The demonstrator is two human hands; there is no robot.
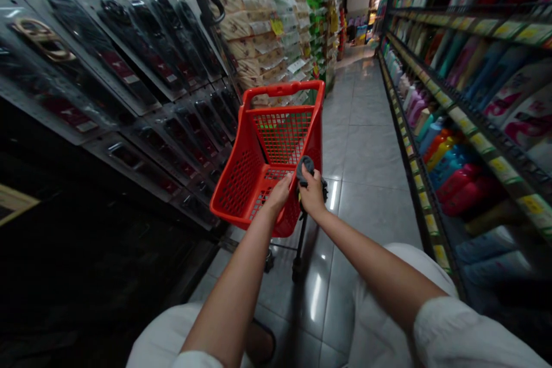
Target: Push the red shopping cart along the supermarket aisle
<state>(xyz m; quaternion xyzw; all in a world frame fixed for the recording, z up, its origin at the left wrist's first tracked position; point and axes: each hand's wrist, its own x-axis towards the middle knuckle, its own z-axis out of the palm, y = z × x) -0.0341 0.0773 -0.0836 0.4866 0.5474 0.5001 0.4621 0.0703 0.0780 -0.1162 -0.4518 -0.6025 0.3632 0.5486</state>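
A red plastic shopping cart [254, 144] stands in a shop aisle in front of me, its basket holding nothing I can see. My right hand [311, 191] is wrapped round the cart's grey handle grip [304, 164]. Beside it, my left hand [278, 194] rests on the basket's rear rim with its fingers curled over the edge. Both forearms reach forward from white sleeves.
On the left hangs a wall of dark packaged goods [129, 69], with stacked pale packs [259, 23] farther on. Shelves of coloured bottles [452, 144] line the right side. A glossy tiled floor [366, 149] runs ahead between them.
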